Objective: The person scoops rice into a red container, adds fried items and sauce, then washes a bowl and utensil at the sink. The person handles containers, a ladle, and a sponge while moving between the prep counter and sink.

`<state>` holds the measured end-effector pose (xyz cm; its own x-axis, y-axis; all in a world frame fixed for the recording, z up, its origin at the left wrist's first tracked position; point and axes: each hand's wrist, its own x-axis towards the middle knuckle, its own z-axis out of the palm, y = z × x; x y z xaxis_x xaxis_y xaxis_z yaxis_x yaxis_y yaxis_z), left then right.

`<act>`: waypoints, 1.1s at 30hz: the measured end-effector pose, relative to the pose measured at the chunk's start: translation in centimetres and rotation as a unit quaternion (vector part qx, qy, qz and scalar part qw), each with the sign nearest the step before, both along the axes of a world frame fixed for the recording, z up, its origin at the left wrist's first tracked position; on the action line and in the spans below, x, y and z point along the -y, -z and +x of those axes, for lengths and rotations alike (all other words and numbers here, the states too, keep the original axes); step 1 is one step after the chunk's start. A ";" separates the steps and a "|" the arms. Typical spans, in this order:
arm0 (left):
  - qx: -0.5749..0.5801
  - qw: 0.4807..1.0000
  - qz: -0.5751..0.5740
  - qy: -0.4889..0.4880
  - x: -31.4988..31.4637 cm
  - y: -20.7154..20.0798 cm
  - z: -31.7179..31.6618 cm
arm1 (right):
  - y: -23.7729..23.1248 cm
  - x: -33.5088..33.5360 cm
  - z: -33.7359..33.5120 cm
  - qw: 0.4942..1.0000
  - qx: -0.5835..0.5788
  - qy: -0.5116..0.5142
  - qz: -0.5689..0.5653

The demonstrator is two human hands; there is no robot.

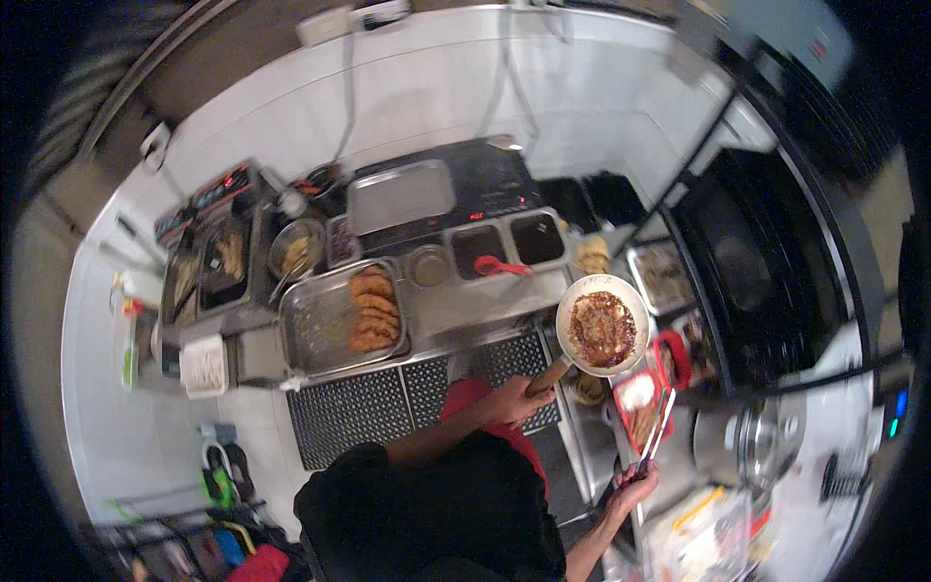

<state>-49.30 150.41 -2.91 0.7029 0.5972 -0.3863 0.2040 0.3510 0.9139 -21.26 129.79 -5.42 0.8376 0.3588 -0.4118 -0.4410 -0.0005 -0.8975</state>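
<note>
Left hand (521,400): your fingers are closed round the wooden handle (550,375), and you have hold of nothing else on that side

Pan (582,289): it lies forward and to the right of your left hand, bowl side up, with brown saucy food (603,330) spread over its base

Handle line: the long axis runs slantwise from your left hand, forward and rightward into the pan

Right hand (635,483): you have it closed about the near end of the silver tongs (662,425); the separate fingers are too blurred to tell apart

Tongs line: their two arms run forward and slightly right from your right hand, with a narrow gap between them and nothing seen gripped at the tips

Red tray (622,411): it sits on the worktop (601,441) just ahead of your right hand, under the tongs, with a white heap (637,392) and brown strips in it

Pan to tray: this looks like the relation to watch; the tray lies just beside the pan, on your near right side of it, though you cannot tell the pan's height from here

Nearer hand: your right one is nearer the tray, while your left alone bears the pan
</note>
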 end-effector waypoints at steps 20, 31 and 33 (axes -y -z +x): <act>-0.256 0.854 -0.017 -0.453 -1.8 -2.0 -26.5 | -13.8 -67.1 -58.7 0.210 0.706 -0.675 0.043; -0.208 0.795 -0.051 -0.567 -1.7 0.0 -26.9 | -5.1 -77.2 -68.2 0.152 0.756 -0.636 -0.031; -0.235 0.801 -0.079 -0.545 -1.9 -0.3 -27.5 | -3.1 -77.5 -67.3 0.095 0.747 -0.656 -0.043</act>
<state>-76.81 152.33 -2.65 -0.4487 0.6743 -0.5865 0.0065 0.6587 0.7524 -88.56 207.32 -2.36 -0.7599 0.6069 -0.2327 0.6091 0.7899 0.0710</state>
